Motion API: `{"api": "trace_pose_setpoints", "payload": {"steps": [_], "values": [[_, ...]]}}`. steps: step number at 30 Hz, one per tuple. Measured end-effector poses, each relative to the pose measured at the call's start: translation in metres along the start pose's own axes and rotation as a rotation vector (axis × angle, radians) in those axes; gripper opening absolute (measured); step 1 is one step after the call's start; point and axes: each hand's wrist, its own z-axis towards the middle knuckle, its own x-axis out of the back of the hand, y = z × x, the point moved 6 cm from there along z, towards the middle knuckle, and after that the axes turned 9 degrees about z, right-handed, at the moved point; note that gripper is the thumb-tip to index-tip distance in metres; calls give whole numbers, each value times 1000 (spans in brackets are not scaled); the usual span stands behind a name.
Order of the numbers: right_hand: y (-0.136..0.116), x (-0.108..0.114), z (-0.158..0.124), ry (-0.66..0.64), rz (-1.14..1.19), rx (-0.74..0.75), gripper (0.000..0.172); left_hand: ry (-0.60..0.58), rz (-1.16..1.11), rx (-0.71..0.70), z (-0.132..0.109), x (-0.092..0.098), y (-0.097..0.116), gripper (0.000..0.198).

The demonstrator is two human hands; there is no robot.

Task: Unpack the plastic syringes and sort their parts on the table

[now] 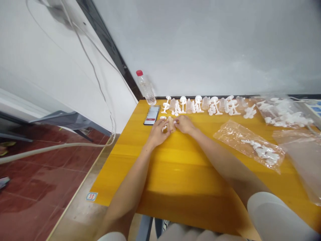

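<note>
Both my hands meet far out on the yellow table, pinching a small clear plastic cup between them. My left hand grips it from the left with fingers curled. From the right, my right hand holds the same cup with its fingers closed. A small white plastic piece lies just beyond my left fingers. Along the far edge stands a row of white stemmed plastic parts and clear cups.
A phone lies left of my hands, and a water bottle with a red cap stands behind it. Clear bags of white parts lie at the right. Red floor and a hose are at the left.
</note>
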Motion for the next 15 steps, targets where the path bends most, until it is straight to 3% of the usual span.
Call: {"api": "trace_pose_setpoints", "payload": {"steps": [4,10,15], "values": [[5,-2,12,47,7,-18,23,-50,-37,-67,11,5,-8,47],[13,-3,21,86,55,-35,43,-25,-52,-90,10,8,-16,49],[16,-6,25,115,83,-60,37,-14,-28,-110,4,6,-21,40]]}}
